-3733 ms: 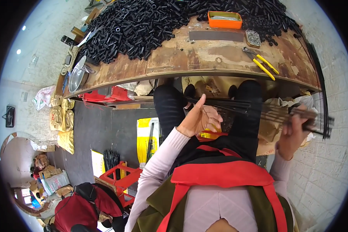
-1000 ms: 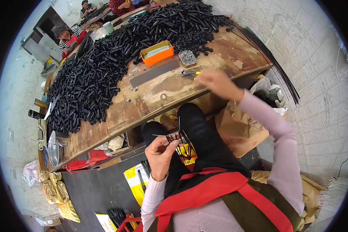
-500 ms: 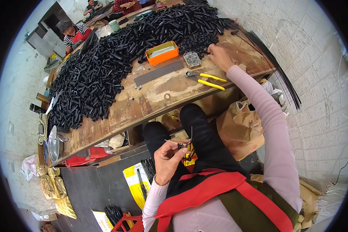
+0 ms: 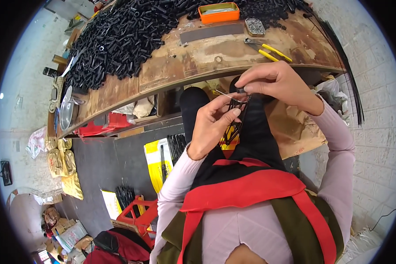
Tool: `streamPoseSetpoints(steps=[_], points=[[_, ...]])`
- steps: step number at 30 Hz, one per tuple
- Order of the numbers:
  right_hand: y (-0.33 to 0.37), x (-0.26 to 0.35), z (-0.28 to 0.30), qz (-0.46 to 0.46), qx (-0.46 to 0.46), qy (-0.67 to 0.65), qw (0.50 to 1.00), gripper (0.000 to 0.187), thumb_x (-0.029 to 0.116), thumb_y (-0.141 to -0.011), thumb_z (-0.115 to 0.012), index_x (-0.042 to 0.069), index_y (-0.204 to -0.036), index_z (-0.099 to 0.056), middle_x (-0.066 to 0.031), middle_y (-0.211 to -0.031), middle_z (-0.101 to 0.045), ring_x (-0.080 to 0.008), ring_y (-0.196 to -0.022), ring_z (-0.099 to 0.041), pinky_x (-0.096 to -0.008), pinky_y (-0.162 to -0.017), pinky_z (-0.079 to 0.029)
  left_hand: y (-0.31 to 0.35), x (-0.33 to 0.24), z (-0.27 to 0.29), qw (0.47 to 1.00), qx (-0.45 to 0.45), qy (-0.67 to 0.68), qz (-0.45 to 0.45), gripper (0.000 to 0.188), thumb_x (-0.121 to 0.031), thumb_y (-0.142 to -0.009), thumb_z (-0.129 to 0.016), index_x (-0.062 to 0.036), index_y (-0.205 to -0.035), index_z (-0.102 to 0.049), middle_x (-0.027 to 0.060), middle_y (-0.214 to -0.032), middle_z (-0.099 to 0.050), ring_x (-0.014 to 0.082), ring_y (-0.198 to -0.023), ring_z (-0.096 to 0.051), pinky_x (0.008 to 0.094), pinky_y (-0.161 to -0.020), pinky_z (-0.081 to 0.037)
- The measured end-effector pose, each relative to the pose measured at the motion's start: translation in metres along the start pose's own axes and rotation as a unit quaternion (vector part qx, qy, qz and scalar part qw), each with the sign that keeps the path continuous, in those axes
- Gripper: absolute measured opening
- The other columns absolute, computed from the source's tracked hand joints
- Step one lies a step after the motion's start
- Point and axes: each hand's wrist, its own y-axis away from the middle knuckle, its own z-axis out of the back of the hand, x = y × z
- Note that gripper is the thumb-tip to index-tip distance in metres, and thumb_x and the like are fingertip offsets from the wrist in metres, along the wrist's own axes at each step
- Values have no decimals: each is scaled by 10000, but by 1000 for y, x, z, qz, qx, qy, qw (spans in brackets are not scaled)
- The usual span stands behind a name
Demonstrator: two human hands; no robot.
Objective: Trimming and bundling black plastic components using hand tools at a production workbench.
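My left hand, fingers closed, holds a bunch of thin black ribs over my lap. A thin, pale wire sticks out past its fingertips. My right hand is right above it, thumb and fingers pinching a small black cylindrical piece at the top of the ribs. Whether that piece touches the ribs is hard to make out. On the bench beyond lie pliers with yellow handles, next to a small tub of grey metal bits.
The wooden bench carries a large heap of black tubes, an orange box and a flat grey strip. Long black rods lean by the right wall. A red stool stands at the lower left.
My right hand has come back from the small parts on the bench to my left hand, now pinching a small black piece. The view has tilted down toward my lap.
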Motion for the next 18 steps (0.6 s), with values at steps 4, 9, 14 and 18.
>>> streamPoseSetpoints(steps=[4,9,14,18], points=[[1,0,-2,-56,17,-80,995,150,44,-870,-679,-4,-1011,-690,-40,-956,-692,-89,-886,-636,-238,-808,-503,7,2,2,1000,9,3,14,299,5,-940,-575,43,-1236,-576,84,-1097,-669,91,-880,-608,233,-740,-515],[0,-2,-7,-34,11,-87,996,119,74,-877,-691,-2,-970,-686,-17,-916,-675,-70,-845,-610,-218,-771,-486,10,4,2,1000,-9,6,-2,258,-13,-939,-590,39,-1192,-601,72,-1047,-675,86,-853,-606,227,-733,-508],[3,3,-8,-19,5,-57,998,107,55,-876,-688,-6,-963,-682,-18,-922,-666,-68,-848,-603,-220,-771,-483,9,5,1,1000,-14,-3,-11,213,-23,-941,-592,34,-1145,-608,57,-1020,-675,78,-852,-603,225,-727,-501],[4,-1,-8,22,18,-55,998,89,13,-872,-675,-8,-958,-680,-35,-940,-668,-89,-872,-609,-232,-785,-485,8,6,-1,1000,-15,2,-15,190,-19,-946,-579,22,-1131,-596,48,-1008,-669,73,-863,-595,223,-730,-492]])
